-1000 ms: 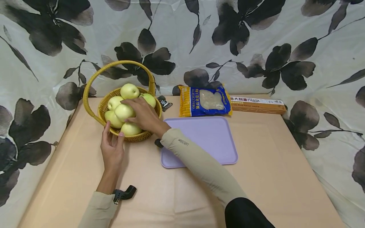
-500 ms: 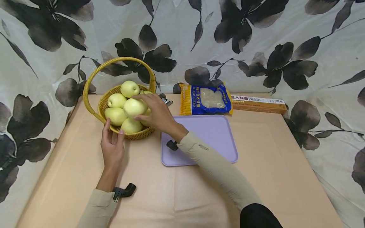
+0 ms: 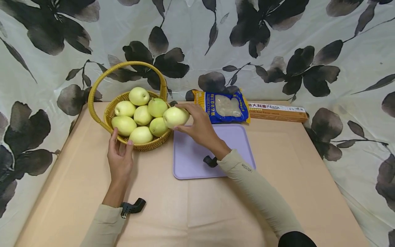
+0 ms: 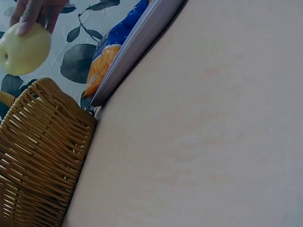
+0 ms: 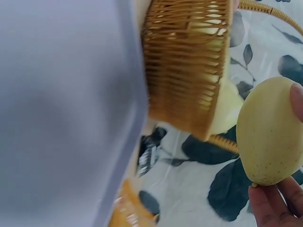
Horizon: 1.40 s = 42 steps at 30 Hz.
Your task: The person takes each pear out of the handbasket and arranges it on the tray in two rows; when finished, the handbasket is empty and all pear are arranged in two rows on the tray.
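Note:
A pale yellow-green pear (image 3: 176, 117) is held by my right hand (image 3: 202, 127), thumb on the near side and fingers behind. It is raised over the right rim of a woven basket (image 3: 150, 146). In the right wrist view the pear (image 5: 270, 132) shows a short stem, with fingertips beside it. Several more pears (image 3: 142, 115) fill the basket, whose tall arched handle stands up. My left hand (image 3: 120, 161) holds the basket's near left rim, with thumb and index finger apart; its other fingers are partly hidden. The left wrist view shows the basket's side (image 4: 42, 156) but not that hand.
A lilac tray (image 3: 191, 164) lies right of the basket, under my right forearm. Behind it are a blue and yellow pasta bag (image 3: 226, 106) and a long pasta box (image 3: 277, 113). A small black packet (image 3: 173, 103) sits behind the basket. Floral cloth (image 3: 191, 44) hangs at the back.
My right hand has lifted the pear from the pile and carried it rightward to the basket's right rim, uncovering the pears beneath. My left hand stays at the rim.

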Available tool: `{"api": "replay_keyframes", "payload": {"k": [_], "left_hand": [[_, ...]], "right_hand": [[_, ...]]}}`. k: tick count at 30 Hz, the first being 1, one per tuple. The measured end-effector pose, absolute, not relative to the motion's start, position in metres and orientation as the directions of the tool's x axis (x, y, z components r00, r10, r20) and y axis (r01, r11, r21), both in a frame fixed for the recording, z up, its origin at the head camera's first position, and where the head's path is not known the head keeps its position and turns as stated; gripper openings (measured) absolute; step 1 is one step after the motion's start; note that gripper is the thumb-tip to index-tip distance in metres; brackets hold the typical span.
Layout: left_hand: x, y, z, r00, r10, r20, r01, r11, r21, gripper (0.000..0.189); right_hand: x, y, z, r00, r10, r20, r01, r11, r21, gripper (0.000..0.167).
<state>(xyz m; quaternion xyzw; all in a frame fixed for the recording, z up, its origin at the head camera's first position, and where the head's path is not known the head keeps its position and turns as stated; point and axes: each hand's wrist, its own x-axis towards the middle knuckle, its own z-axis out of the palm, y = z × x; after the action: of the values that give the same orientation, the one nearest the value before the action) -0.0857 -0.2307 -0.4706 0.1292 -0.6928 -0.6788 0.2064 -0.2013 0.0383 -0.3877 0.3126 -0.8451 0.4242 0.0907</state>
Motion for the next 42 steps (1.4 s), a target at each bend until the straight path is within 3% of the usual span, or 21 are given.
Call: {"api": "replay_keyframes", "payload": {"k": [22,42], "left_hand": [[-0.083,-0.229,-0.468,-0.882,-0.464,0.082,0.069,0.044,0.997,0.069],[-0.083,-0.229,-0.469,-0.882,-0.464,0.079,0.07,0.037,0.997,0.07]], "right_hand": [[-0.21,0.061,-0.437,-0.872,-0.456,0.179,-0.454,0.614,-0.645,0.066],[-0.209,0.053,-0.43,-0.865,-0.481,0.143,-0.472,0.684,-0.556,0.074]]}}
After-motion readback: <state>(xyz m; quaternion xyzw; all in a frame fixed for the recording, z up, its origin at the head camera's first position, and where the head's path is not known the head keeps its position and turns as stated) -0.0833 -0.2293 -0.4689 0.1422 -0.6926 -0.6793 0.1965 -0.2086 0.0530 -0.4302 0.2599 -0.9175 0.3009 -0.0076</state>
